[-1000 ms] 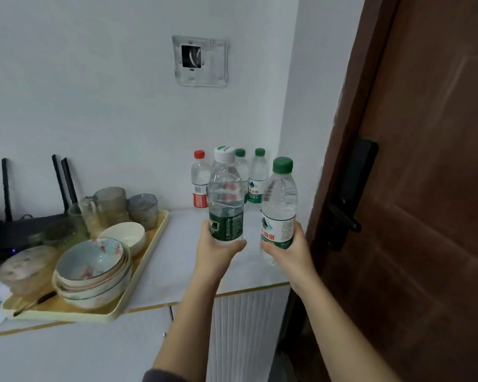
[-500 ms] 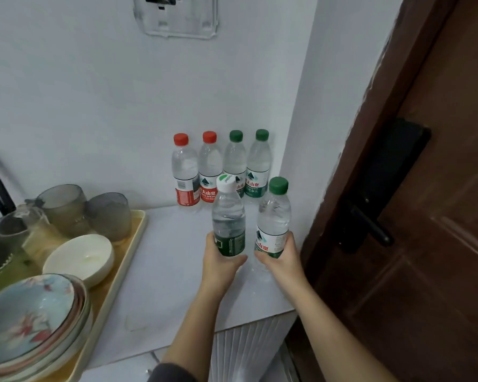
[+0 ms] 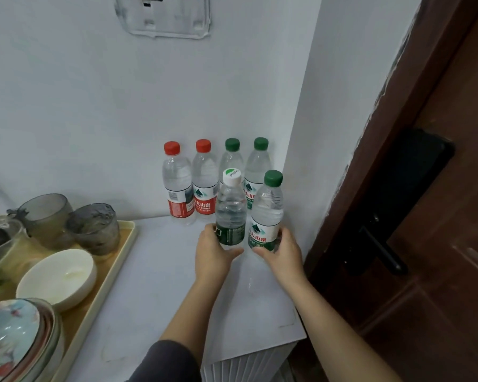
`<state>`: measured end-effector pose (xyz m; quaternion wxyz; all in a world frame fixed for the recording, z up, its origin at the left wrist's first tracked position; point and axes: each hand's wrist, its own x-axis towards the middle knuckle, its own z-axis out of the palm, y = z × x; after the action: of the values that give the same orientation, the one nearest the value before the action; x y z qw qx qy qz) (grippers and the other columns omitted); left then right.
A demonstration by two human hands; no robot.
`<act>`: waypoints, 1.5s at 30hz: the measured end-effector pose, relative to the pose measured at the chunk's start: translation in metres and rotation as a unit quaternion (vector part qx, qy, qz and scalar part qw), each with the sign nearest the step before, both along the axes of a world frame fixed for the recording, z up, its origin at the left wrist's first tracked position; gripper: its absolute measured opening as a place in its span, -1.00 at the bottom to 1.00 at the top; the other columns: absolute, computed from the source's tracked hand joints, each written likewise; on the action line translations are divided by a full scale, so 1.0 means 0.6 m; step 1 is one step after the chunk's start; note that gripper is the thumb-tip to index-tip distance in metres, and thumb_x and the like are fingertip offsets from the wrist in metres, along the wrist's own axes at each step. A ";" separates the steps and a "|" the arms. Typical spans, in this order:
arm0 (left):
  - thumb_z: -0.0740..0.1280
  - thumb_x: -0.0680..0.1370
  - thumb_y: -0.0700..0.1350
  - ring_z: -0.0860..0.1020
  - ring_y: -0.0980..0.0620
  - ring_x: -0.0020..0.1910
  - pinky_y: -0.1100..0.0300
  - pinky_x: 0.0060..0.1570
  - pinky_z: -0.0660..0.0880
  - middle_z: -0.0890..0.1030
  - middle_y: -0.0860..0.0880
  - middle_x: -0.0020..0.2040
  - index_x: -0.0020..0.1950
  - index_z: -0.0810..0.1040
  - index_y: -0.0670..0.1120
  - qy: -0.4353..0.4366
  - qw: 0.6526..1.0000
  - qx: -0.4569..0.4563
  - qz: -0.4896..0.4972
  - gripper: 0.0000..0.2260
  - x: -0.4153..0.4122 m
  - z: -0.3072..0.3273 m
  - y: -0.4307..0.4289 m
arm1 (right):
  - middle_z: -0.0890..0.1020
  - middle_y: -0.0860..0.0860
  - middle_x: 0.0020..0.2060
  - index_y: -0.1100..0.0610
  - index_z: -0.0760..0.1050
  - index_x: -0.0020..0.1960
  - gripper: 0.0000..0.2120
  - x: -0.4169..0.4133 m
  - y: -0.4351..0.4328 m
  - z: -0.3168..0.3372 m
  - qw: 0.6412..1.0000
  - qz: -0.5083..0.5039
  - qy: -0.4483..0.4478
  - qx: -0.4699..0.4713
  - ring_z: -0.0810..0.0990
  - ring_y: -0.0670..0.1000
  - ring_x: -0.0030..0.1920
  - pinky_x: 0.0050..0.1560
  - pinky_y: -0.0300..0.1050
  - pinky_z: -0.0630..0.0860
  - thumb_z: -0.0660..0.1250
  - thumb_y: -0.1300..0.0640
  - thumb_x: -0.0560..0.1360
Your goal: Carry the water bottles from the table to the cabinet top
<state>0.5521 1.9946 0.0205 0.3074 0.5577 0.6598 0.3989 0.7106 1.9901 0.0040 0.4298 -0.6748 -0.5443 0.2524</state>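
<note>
My left hand (image 3: 214, 255) grips the lower part of a white-capped bottle (image 3: 231, 209) with a dark green label. My right hand (image 3: 280, 250) grips a green-capped bottle (image 3: 268, 210) beside it. Both bottles stand upright low over the white cabinet top (image 3: 155, 285); whether their bases touch it is hidden by my hands. Behind them, against the wall, stands a row of two red-capped bottles (image 3: 177, 180) (image 3: 204, 180) and two green-capped bottles (image 3: 231, 158) (image 3: 260, 161).
A yellow tray (image 3: 116, 268) on the left carries grey glass cups (image 3: 94, 227), a white bowl (image 3: 58, 277) and stacked patterned bowls (image 3: 14, 337). A brown door with a black handle (image 3: 381, 249) is close on the right. The wall corner is right behind the bottles.
Both hands moved the two bottles forward and down toward the cabinet top, closer to the row at the wall. The view has moved nearer to the cabinet.
</note>
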 end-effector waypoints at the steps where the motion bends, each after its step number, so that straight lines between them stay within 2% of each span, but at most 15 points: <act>1: 0.62 0.28 -0.13 0.54 -0.05 0.09 0.21 -0.05 0.40 0.57 -0.08 0.11 0.19 0.45 -0.14 -0.011 1.000 0.006 0.011 -0.43 0.005 -0.002 0.010 | 0.60 0.06 0.07 0.21 0.45 0.18 -0.44 0.001 0.007 0.001 1.000 -0.007 0.003 -0.001 0.57 0.01 0.01 -0.07 -0.25 0.39 0.63 0.15 0.30; 3: 0.62 0.29 -0.14 0.56 -0.06 0.11 0.18 -0.02 0.43 0.60 -0.07 0.12 0.19 0.45 -0.13 -0.024 0.999 0.017 0.025 -0.45 0.012 -0.004 0.024 | 0.61 0.04 0.00 0.20 0.45 0.11 -0.48 -0.001 0.019 0.004 1.000 -0.017 -0.002 0.001 0.54 -0.03 -0.06 -0.16 -0.25 0.36 0.63 0.13 0.29; 7: 0.61 0.30 -0.16 0.55 -0.04 0.18 0.12 0.12 0.48 0.60 -0.06 0.19 0.28 0.47 -0.10 -0.038 0.997 0.046 0.038 -0.40 0.030 -0.012 0.056 | 0.50 0.04 -0.06 0.24 0.48 0.00 -0.56 0.006 0.056 -0.001 0.998 -0.044 -0.034 0.032 0.47 0.00 -0.12 -0.19 -0.21 0.29 0.63 0.10 0.30; 9: 0.61 0.31 -0.16 0.53 -0.06 0.19 0.09 0.17 0.48 0.57 -0.09 0.20 0.32 0.47 -0.12 -0.029 0.997 0.057 0.046 -0.37 0.036 -0.013 0.069 | 0.50 0.05 -0.13 0.23 0.48 -0.08 -0.62 0.009 0.073 -0.004 0.997 -0.057 -0.034 0.038 0.48 0.03 -0.17 -0.20 -0.14 0.34 0.62 0.10 0.31; 14: 0.60 0.30 -0.15 0.55 -0.04 0.16 0.08 0.15 0.50 0.61 -0.06 0.17 0.31 0.50 -0.11 -0.011 0.996 0.074 0.049 -0.39 0.045 -0.022 0.088 | 0.56 0.05 -0.33 0.24 0.48 -0.21 -0.69 0.017 0.095 -0.007 0.997 -0.068 -0.011 0.040 0.50 0.06 -0.29 -0.22 -0.06 0.43 0.60 0.12 0.33; 17: 0.60 0.31 -0.15 0.56 -0.04 0.15 0.08 0.13 0.51 0.62 -0.06 0.15 0.30 0.49 -0.11 -0.001 0.996 0.070 0.050 -0.40 0.046 -0.025 0.090 | 0.58 0.08 -0.37 0.24 0.49 -0.24 -0.71 0.012 0.094 -0.016 0.997 -0.063 -0.012 0.047 0.54 0.14 -0.30 -0.22 0.02 0.48 0.58 0.13 0.36; 23: 0.58 0.34 -0.17 0.59 -0.06 0.14 0.27 0.00 0.41 0.64 -0.07 0.16 0.32 0.48 -0.14 0.011 0.998 0.053 0.039 -0.42 0.044 -0.019 0.093 | 0.57 0.10 -0.41 0.24 0.47 -0.27 -0.71 0.013 0.096 -0.017 0.997 -0.051 -0.012 0.052 0.54 0.18 -0.33 -0.24 0.05 0.48 0.56 0.16 0.37; 27: 0.58 0.35 -0.15 0.59 -0.09 0.12 0.25 -0.05 0.41 0.65 -0.10 0.14 0.31 0.47 -0.16 0.025 0.998 0.036 0.037 -0.43 0.045 -0.016 0.096 | 0.57 0.12 -0.42 0.23 0.44 -0.27 -0.71 0.010 0.096 -0.019 0.997 -0.051 -0.017 0.055 0.53 0.20 -0.34 -0.25 0.07 0.50 0.55 0.16 0.39; 32: 0.57 0.37 -0.14 0.57 -0.11 0.18 0.19 0.04 0.45 0.62 -0.11 0.20 0.37 0.41 -0.15 0.018 0.999 0.020 0.027 -0.38 0.044 -0.014 0.089 | 0.61 0.09 -0.25 0.20 0.51 -0.18 -0.76 0.010 0.083 -0.012 0.996 -0.052 -0.058 0.044 0.57 0.13 -0.21 -0.14 0.06 0.54 0.55 0.11 0.40; 35: 0.55 0.39 -0.07 0.47 -0.12 0.32 0.09 0.20 0.44 0.49 -0.12 0.35 0.49 0.27 -0.14 0.042 0.999 0.001 0.024 -0.24 0.037 -0.009 0.077 | 0.57 0.08 -0.03 0.15 0.55 0.01 -0.71 0.019 0.056 -0.002 0.990 -0.019 -0.137 0.003 0.55 0.13 0.03 -0.02 -0.02 0.49 0.51 -0.01 0.43; 37: 0.54 0.41 0.00 0.38 -0.15 0.39 0.00 0.23 0.42 0.36 -0.14 0.42 0.55 0.12 -0.16 0.091 0.995 -0.020 0.038 -0.14 0.029 -0.006 0.053 | 0.53 0.07 0.15 0.08 0.51 0.21 -0.59 0.027 0.032 0.007 0.972 0.012 -0.228 -0.049 0.46 0.13 0.23 0.16 0.03 0.44 0.44 -0.11 0.46; 39: 0.50 0.41 0.10 0.28 -0.15 0.44 -0.03 0.29 0.39 0.30 -0.15 0.46 0.56 0.06 -0.16 0.183 0.982 -0.022 0.043 -0.09 0.015 -0.005 0.019 | 0.46 0.07 0.32 0.02 0.40 0.38 -0.46 0.034 0.007 0.015 0.950 0.042 -0.300 -0.083 0.37 0.15 0.37 0.31 0.06 0.35 0.37 -0.18 0.49; 42: 0.30 0.48 0.31 0.05 -0.20 0.54 -0.13 0.48 0.10 0.13 -0.17 0.56 0.58 -0.02 -0.16 0.342 0.938 -0.049 0.029 -0.10 -0.003 -0.003 -0.034 | 0.18 0.08 0.56 -0.01 0.13 0.56 -0.32 0.038 -0.029 0.027 0.926 0.095 -0.340 -0.132 0.08 0.19 0.57 0.51 0.22 0.08 0.24 -0.24 0.55; 45: 0.08 0.52 0.38 -0.11 -0.21 0.57 -0.21 0.48 -0.09 -0.03 -0.14 0.61 0.60 -0.09 -0.08 0.396 0.915 -0.078 0.022 -0.18 -0.010 0.004 -0.088 | -0.07 0.06 0.62 -0.04 -0.08 0.62 -0.27 0.032 -0.059 0.041 0.905 0.158 -0.358 -0.167 -0.21 0.21 0.59 0.51 0.38 -0.18 0.14 -0.27 0.58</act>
<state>0.5460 1.9417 0.0230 0.0550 0.6297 0.7685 0.0992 0.7299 1.9546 0.0287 0.0415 -0.6866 -0.7111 0.1457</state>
